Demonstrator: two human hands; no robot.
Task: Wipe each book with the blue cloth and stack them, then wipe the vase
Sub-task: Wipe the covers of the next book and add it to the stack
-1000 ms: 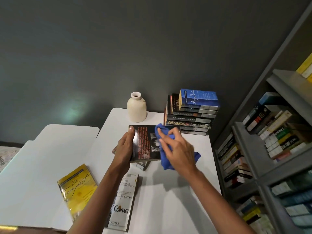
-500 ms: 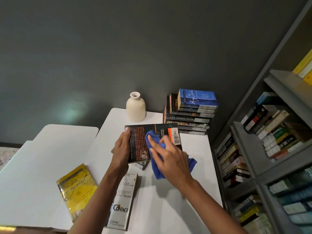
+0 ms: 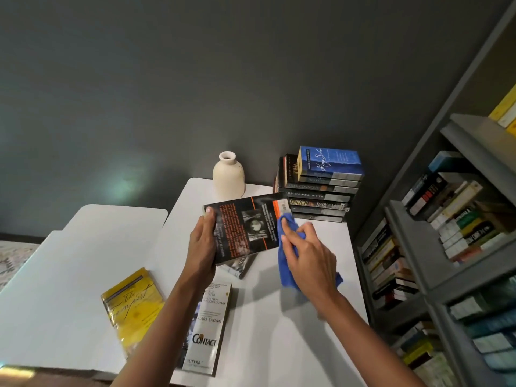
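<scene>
While my left fingers [image 3: 208, 217] grip the book [image 3: 245, 227] by its left edge, tilted above the desk [image 3: 265, 317], my right fingers [image 3: 291, 231] pinch the cloth [image 3: 285, 270] at its right edge. Its long axis runs between them. Beyond, rightward, lies the stack [image 3: 318, 188], nearer my right; the vase [image 3: 228, 175] stands to its left.

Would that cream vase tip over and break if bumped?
Probably hard to tip: the cream round-bodied vase is wide at its base, narrow on top. It looks like matte pottery, so a fall off the white table could crack it.
</scene>
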